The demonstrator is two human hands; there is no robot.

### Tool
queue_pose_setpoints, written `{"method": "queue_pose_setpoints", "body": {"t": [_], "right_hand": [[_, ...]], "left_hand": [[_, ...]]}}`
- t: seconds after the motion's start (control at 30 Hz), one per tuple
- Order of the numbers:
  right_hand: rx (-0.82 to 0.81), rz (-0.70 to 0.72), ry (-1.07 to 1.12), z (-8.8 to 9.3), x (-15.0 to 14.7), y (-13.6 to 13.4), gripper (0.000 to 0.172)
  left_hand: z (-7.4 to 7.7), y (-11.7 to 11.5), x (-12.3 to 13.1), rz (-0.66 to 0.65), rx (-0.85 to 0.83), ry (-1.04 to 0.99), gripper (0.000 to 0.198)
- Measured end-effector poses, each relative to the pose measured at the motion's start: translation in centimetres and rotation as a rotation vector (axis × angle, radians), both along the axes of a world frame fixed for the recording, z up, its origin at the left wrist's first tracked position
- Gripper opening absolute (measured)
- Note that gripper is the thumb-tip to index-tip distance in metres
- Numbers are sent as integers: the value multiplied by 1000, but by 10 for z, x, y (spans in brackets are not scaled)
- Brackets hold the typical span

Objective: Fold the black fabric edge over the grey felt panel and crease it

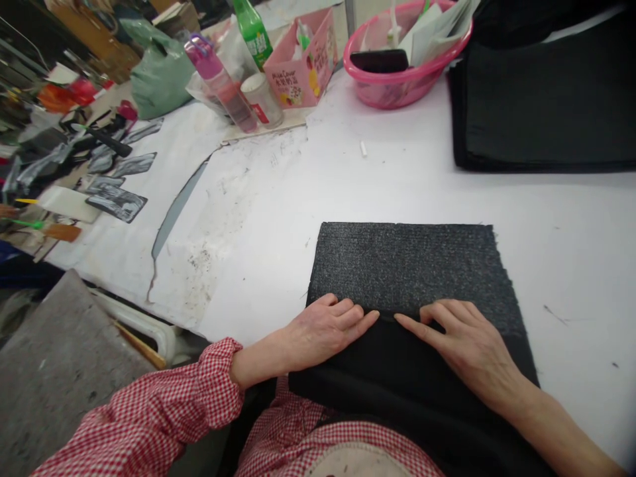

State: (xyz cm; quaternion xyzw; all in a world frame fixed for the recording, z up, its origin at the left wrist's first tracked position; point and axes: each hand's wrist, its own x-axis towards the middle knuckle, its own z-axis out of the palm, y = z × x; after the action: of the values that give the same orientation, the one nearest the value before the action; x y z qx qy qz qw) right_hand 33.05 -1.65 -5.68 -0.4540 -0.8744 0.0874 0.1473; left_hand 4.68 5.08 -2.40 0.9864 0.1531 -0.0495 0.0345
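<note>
A dark grey textured fabric piece (405, 265) lies flat on the white table (278, 218) in front of me, with a smoother black fabric (397, 384) overlapping its near edge and hanging toward my lap. My left hand (325, 331) lies flat with fingers stretched out, pressing on the seam where the two fabrics meet. My right hand (462, 341) rests the same way from the other side, its fingertips nearly touching the left fingertips. Neither hand holds anything.
A stack of black fabric (546, 106) sits at the back right. A pink basin (402, 66) with papers, a pink box (303, 63), a green bottle (253, 30), a pink bottle (221, 83) and a small chalk piece (363, 148) are further back. Tools clutter the far left.
</note>
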Motion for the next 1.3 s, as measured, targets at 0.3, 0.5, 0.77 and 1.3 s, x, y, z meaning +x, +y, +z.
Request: {"method": "queue_pose_setpoints", "body": {"t": [0.3, 0.5, 0.77, 1.3], "right_hand": [[-10, -55, 30, 7, 6, -7, 43], [-1, -67, 52, 0, 10, -9, 42], [-1, -102, 82, 0, 13, -13, 40], [15, -126, 76, 1, 37, -22, 39]], "left_hand": [[1, 3, 17, -49, -30, -34, 36], [1, 1, 27, -79, -10, 2, 41], [3, -1, 37, -83, -23, 9, 40], [0, 0, 53, -110, -43, 2, 39]]}}
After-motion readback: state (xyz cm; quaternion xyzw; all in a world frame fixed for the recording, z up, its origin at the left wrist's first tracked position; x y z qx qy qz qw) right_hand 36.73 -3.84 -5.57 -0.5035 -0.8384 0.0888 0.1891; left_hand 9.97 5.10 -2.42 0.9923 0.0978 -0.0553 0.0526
